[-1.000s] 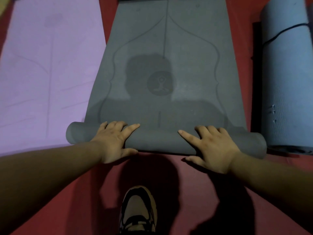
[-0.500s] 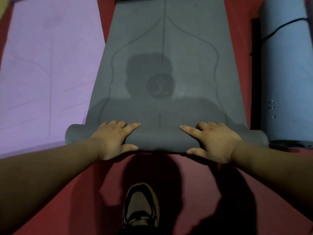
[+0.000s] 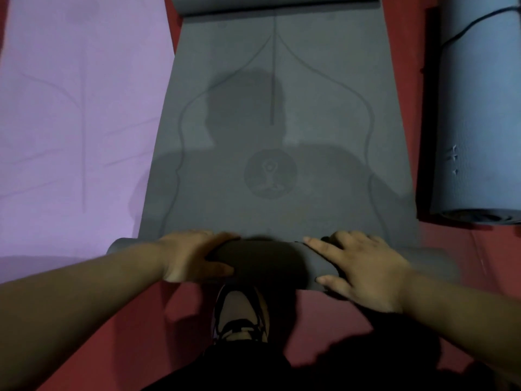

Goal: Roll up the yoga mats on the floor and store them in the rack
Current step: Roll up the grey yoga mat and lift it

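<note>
A dark grey yoga mat [image 3: 282, 114] lies flat on the red floor, printed with curved lines and a round emblem. Its near end is wound into a roll [image 3: 267, 261] that spans the mat's width. My left hand [image 3: 194, 255] presses on the roll left of centre, fingers laid over the top and thumb on the near side. Right of centre, my right hand [image 3: 358, 272] rests on the roll with the index finger stretched out. The mat's far end [image 3: 276, 5] curls up at the top edge of the view.
A purple mat [image 3: 70, 122] lies flat to the left, touching the grey one. A blue rolled mat [image 3: 479, 122] with a black strap lies along the right side. My shoe [image 3: 239, 314] stands on the red floor [image 3: 324, 314] just behind the roll.
The roll has advanced up the mat and grown thicker, now close to the round emblem. Both hands moved forward with it, and my foot stepped closer.
</note>
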{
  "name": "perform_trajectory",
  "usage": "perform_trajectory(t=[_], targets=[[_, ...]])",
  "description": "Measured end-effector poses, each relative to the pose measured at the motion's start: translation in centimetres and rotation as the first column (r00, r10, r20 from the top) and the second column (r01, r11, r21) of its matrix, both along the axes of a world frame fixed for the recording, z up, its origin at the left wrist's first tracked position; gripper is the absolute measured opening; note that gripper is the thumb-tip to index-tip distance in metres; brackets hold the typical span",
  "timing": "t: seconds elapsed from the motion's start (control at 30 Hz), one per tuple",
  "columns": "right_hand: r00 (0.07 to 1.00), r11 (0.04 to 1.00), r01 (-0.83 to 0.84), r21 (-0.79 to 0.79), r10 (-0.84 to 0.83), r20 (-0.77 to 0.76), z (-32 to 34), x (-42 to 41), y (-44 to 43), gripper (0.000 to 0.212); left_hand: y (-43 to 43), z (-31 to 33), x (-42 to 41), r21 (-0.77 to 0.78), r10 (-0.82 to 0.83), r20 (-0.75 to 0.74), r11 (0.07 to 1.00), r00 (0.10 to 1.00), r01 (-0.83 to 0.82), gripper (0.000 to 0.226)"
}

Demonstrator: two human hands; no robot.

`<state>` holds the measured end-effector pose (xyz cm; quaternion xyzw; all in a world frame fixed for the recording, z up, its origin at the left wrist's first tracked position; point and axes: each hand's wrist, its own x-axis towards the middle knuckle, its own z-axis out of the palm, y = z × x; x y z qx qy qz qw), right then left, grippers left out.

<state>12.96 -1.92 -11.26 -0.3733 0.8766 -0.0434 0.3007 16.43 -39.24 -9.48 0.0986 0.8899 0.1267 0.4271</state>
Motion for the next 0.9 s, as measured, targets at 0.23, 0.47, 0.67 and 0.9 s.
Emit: perform_trajectory(t=[0.23,0.47,0.67,0.9], targets=[[0.999,1.000,0.015,0.017,-0.014,-0.052,-0.9,0.3,-0.5,0.081,0.3,-0.5,-0.1,-0.040,0.001,-0.025,0.999,1.000,-0.002,0.085],[0.997,1.000,0.010,0.013,-0.009,-0.079,-1.7,-0.3,-0.5,0.083,0.9,-1.9,4.3,-0.150,-0.097,-0.461,0.988,0.882,0.030,0.076],[0.999,0.999,0.013,0.034,-0.011,-0.041,-1.5,-1.0,-0.8,0.084,0.9,-2.0,3.5,-0.192,-0.107,-0.391,0.981,0.914,0.033,0.084],[0.964,0.996,0.093,0.002,-0.089,-0.250,-1.5,1.7,-0.8,0.082,0.4,-1.8,1.0,-0.169,-0.088,-0.235,0.984,0.968,0.049,0.083]])
